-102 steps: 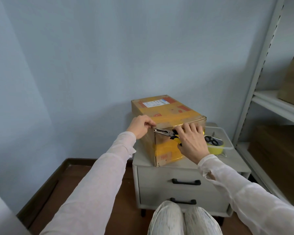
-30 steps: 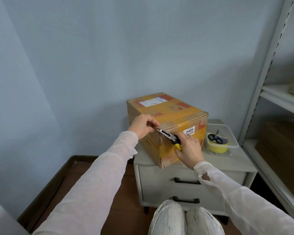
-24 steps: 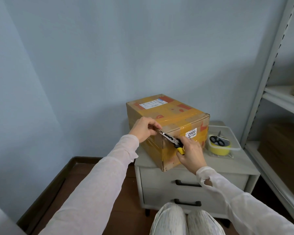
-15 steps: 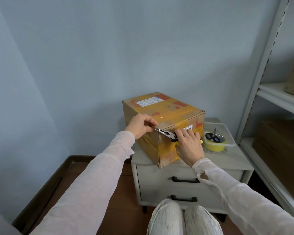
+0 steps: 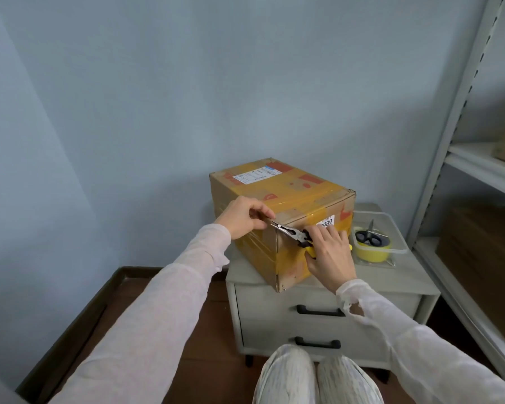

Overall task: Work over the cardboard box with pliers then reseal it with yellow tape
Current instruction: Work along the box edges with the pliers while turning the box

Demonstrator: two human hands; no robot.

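A cardboard box (image 5: 292,196) with yellowish tape and labels sits on a grey two-drawer cabinet (image 5: 318,304). My right hand (image 5: 330,255) grips the yellow and black handles of the pliers (image 5: 292,233), held against the box's near face. The metal jaws point left to the box's upper near corner. There my left hand (image 5: 242,218) has its fingers curled at the jaw tips, pinching something at the corner that I cannot make out. A roll of yellow tape (image 5: 372,251) lies in a clear tray (image 5: 391,225) to the right of the box.
Black-handled scissors (image 5: 369,236) rest on the tape roll in the tray. A grey metal shelf rack (image 5: 461,167) with cardboard boxes stands at the right. Blue walls close off the back and left. My knees (image 5: 315,377) are just before the drawers.
My right hand's grip on the plier handles shifted a little against the box face. The jaws stay at the corner by my left hand. The view wobbled slightly.
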